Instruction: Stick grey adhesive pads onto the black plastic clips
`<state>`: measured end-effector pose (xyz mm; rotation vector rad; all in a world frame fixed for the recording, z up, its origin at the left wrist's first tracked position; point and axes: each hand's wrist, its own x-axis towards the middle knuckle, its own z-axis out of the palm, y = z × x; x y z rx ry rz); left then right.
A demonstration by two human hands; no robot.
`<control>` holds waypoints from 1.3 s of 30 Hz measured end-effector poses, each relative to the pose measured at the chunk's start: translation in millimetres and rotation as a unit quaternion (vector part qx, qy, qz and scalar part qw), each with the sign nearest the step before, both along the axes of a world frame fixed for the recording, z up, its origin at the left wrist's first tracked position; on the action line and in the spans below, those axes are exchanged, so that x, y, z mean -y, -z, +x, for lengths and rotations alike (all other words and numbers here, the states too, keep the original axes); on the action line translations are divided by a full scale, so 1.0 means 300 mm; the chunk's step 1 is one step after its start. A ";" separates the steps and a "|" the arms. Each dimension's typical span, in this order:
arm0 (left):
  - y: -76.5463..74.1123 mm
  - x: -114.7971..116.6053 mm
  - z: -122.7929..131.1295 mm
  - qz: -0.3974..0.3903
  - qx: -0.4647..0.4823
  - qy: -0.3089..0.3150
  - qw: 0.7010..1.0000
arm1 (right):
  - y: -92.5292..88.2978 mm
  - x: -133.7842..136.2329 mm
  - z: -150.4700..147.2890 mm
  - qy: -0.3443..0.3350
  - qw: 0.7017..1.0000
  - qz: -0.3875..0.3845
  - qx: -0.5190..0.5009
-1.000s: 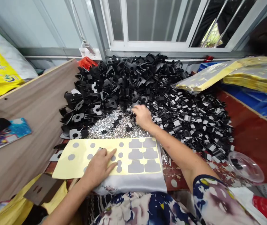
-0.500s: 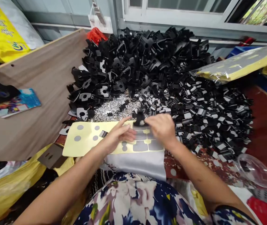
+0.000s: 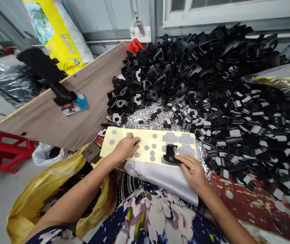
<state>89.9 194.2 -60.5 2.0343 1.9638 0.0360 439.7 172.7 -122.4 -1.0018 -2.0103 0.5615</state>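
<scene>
Black clip (image 3: 170, 154) at right hand (image 3: 193, 171) fingertips

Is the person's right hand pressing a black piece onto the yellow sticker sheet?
Yes, the right hand has its fingers on a black plastic piece that sits on the yellow sticker sheet, over the grey pads.

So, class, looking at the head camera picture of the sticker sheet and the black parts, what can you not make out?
- Head view: left hand covers part of the yellow sticker sheet, so what its fingertips touch is hidden.
- Head view: right hand overlaps the black part, so its grip is unclear.
- Head view: silver pins too small to tell apart.
- Head view: black parts pile cut off by the right edge.
</scene>
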 end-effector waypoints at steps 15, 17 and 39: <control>-0.288 -0.249 0.069 0.261 0.436 -0.062 0.859 | -0.101 -0.032 0.036 0.088 0.991 0.103 0.002; -0.246 -0.173 0.194 0.038 0.547 -0.045 0.835 | -0.140 -0.025 0.028 0.122 0.980 0.150 0.041; 0.113 -0.171 0.498 -0.223 0.708 -0.082 0.665 | -0.073 0.131 -0.045 -0.003 0.978 -0.210 -0.011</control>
